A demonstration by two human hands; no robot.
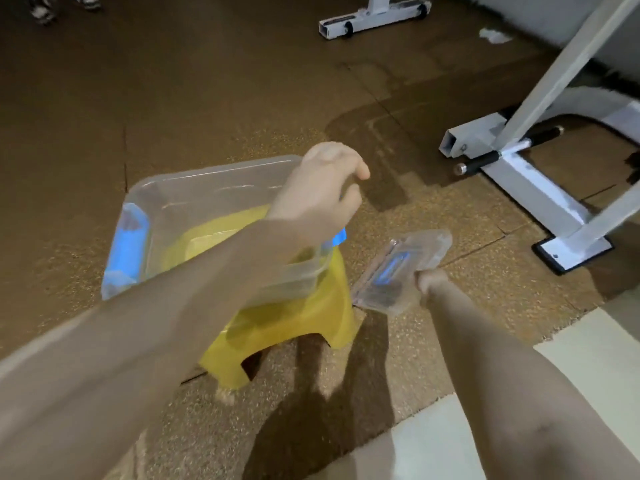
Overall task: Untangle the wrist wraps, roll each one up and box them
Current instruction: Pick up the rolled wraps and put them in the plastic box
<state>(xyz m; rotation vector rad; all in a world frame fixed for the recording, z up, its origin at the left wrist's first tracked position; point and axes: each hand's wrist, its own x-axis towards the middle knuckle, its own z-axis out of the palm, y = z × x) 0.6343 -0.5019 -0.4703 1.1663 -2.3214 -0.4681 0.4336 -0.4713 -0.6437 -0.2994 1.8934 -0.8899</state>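
A clear plastic box (207, 188) with blue side handles (126, 244) stands on a yellow stool (294, 327). Through its bottom I see only the stool; no wrist wraps show anywhere in view. My left hand (325, 188) hovers over the box's far right corner with its fingers loosely curled, and nothing is visible in it. My forearm hides the box's near right side. To the right of the stool, my right hand (429, 280) grips the near edge of the clear lid (398, 268), which has a blue latch and is held tilted above the floor.
The brown speckled floor (242, 81) spreads all around. A white gym machine frame (519, 188) with black-gripped bars stands at the right, and another white base (374, 15) is at the top. Pale tiles (433, 438) fill the lower right. A person's shoes (45, 12) are at the top left.
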